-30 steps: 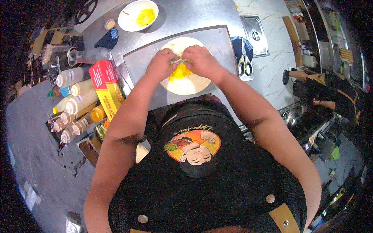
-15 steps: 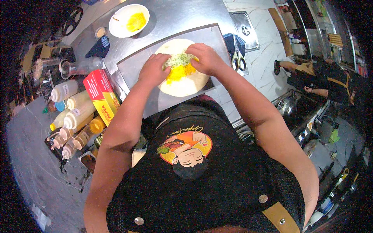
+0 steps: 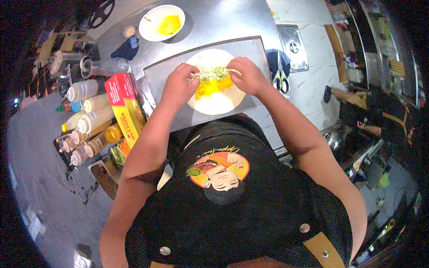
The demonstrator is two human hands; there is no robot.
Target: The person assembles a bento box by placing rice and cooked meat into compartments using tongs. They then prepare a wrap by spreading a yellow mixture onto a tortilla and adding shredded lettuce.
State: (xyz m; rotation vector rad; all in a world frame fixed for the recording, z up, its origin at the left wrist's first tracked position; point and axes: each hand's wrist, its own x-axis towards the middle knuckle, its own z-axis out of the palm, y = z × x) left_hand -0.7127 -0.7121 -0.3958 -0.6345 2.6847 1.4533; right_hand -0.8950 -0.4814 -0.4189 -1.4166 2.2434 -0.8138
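Tortilla (image 3: 214, 102), centre of grey board (image 3: 165, 76) on steel surface (image 3: 223, 22). Green shreds (image 3: 213, 73) now cover yellow filling (image 3: 212, 87), absent a second ago: filling likely progressing. Left hand (image 3: 178, 85), right hand (image 3: 248, 75): fingers pinching shreds. Bowl (image 3: 154, 20) far left.

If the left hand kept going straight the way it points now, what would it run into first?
The left hand points across the tortilla toward the right hand; it would likely push into the shredded green filling first, though depth is unclear.
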